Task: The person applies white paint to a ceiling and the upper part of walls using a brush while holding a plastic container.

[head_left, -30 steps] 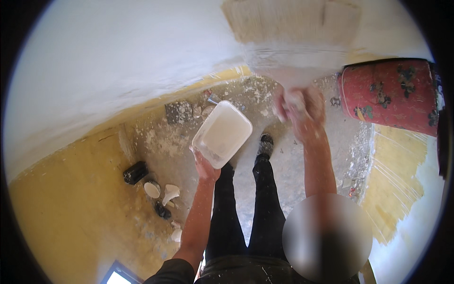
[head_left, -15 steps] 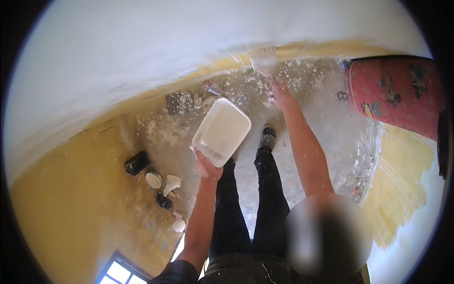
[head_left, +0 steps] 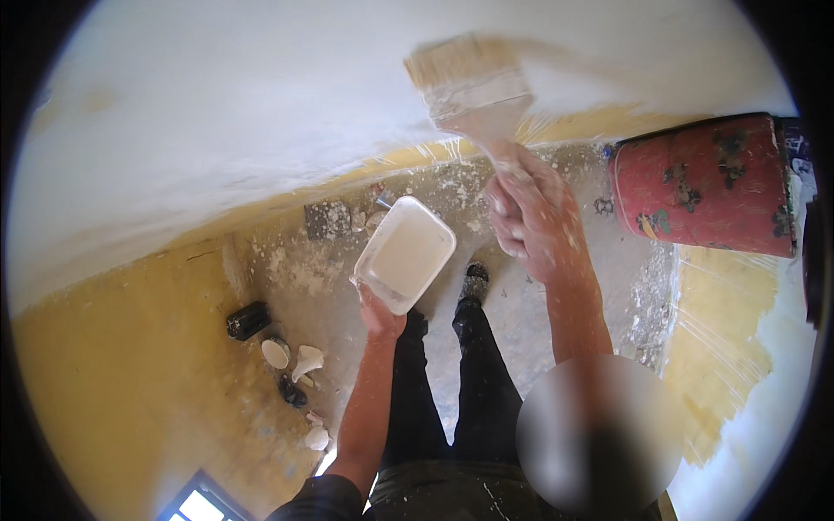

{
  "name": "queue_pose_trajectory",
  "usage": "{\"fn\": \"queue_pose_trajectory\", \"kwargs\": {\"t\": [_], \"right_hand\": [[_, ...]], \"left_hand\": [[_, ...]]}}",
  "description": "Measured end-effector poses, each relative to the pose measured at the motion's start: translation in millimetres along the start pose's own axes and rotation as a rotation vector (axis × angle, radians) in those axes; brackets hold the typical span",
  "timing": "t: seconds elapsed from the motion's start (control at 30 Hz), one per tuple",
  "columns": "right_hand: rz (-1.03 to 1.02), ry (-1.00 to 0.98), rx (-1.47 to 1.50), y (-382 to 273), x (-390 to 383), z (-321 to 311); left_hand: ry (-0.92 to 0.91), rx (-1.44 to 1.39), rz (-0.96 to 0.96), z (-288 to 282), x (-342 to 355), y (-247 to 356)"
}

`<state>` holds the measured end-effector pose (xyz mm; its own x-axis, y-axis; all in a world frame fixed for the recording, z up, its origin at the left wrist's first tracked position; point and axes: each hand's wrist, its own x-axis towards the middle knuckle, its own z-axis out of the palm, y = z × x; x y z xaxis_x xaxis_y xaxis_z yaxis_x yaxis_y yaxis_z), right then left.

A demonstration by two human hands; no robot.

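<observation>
A wide paintbrush (head_left: 478, 95) with pale bristles is raised against the white upper part of the wall (head_left: 261, 104). Around its handle, my right hand (head_left: 543, 213) is closed, spattered with white. Whether the bristle tips touch the wall I cannot tell. My left hand (head_left: 380, 313) grips the near end of a white rectangular tub (head_left: 405, 252), held at about waist height. Pale paint shows inside the tub, and its walls are smeared. A yellow strip of wall (head_left: 591, 123) with white streaks runs along the base, below the brush.
A red patterned barrel-like object (head_left: 704, 182) lies at the right. To the left stand a black container (head_left: 248, 321), a round pale lid-like piece (head_left: 275, 352) and white broken pieces (head_left: 307, 362). A dark square slab (head_left: 327, 220) rests by the wall on the paint-spattered floor (head_left: 504, 321).
My right hand has lifted the paintbrush from the wall's yellow base up to the white area, closer to me. The tub in my left hand has barely moved.
</observation>
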<state>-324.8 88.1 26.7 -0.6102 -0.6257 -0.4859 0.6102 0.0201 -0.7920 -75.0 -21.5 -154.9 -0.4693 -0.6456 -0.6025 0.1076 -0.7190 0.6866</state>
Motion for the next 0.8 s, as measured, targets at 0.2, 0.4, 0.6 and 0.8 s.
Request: {"fn": "queue_pose_trajectory", "kwargs": {"t": [0.2, 0.4, 0.6, 0.8], "right_hand": [[-0.523, -0.015, -0.16, 23.1, 54.4, -25.1], [-0.372, -0.029, -0.078, 144.3, 173.5, -96.1], [0.036, 0.159, 0.085, 243.7, 184.7, -113.6], [0.312, 0.237, 0.225, 282.5, 187.9, -123.7]], "left_hand": [[0.049, 0.025, -0.029, -0.3, 0.8, -1.8], [0.088, -0.004, -0.085, -7.0, 17.5, -4.1], [0.06, -0.013, -0.06, -26.4, 20.2, -1.2], [0.081, 0.002, -0.082, -40.0, 20.7, 7.0]]}}
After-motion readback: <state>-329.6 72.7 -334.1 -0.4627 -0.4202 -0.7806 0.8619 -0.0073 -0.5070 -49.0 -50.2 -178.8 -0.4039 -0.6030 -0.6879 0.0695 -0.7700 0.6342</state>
